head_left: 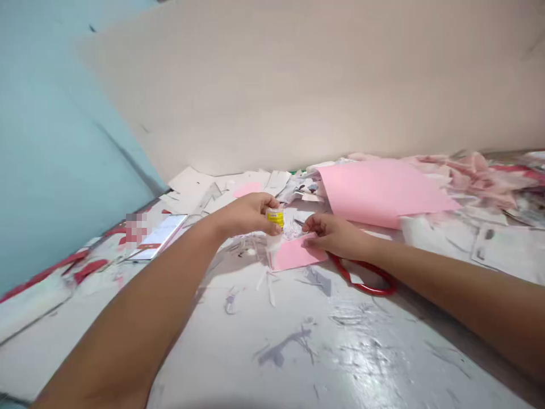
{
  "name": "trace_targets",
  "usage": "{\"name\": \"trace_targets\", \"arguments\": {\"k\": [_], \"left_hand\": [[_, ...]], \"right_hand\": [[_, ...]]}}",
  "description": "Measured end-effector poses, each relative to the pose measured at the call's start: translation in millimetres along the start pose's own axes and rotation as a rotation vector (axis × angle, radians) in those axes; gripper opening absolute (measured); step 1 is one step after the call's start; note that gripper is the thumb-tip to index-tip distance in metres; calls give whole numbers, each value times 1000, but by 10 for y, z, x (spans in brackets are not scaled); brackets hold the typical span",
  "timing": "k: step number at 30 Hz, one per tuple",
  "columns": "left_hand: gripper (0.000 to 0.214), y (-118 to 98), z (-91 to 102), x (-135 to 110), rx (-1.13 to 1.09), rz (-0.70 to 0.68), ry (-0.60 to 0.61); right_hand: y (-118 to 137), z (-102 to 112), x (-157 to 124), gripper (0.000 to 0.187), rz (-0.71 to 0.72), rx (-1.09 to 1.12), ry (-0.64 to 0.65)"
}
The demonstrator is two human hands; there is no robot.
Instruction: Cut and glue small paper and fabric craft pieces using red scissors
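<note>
My left hand (258,213) pinches a small clear container with a yellow label (275,218) between thumb and fingers, just above the table; its exact kind is too small to tell. Close by on the right, my right hand (327,233) has its fingers curled and its thumb on a small piece of pink paper (293,254), seemingly gripping the upper edge. That paper lies on the table with a pale strip along its left side. A red looped handle (374,291) shows beneath my right wrist; the rest of that tool is hidden.
Behind my right hand lies a large pink sheet (383,190). Crumpled pale pink material (477,176) and paper scraps crowd the back. A phone (159,238) with a lit screen rests at left. Thin clippings (272,289) and scuffs mark the white table (238,363); a wall (298,85) rises behind.
</note>
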State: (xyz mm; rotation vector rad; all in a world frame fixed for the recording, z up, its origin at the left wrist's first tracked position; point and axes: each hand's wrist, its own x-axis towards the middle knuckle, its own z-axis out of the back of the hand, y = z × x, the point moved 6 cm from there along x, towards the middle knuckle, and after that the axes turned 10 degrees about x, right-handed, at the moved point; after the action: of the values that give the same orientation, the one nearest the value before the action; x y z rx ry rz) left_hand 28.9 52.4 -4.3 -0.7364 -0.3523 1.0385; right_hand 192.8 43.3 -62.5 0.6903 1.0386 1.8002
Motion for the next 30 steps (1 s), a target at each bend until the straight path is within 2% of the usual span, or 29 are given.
{"name": "trace_targets", "arguments": {"k": [18,30], "left_hand": [[41,26,94,33,52,24,-132],[42,69,118,44,64,40,-100]], "right_hand": [[33,37,-38,20,-57,-20,-27],[55,33,-54,20,-75,-23,-31]]}}
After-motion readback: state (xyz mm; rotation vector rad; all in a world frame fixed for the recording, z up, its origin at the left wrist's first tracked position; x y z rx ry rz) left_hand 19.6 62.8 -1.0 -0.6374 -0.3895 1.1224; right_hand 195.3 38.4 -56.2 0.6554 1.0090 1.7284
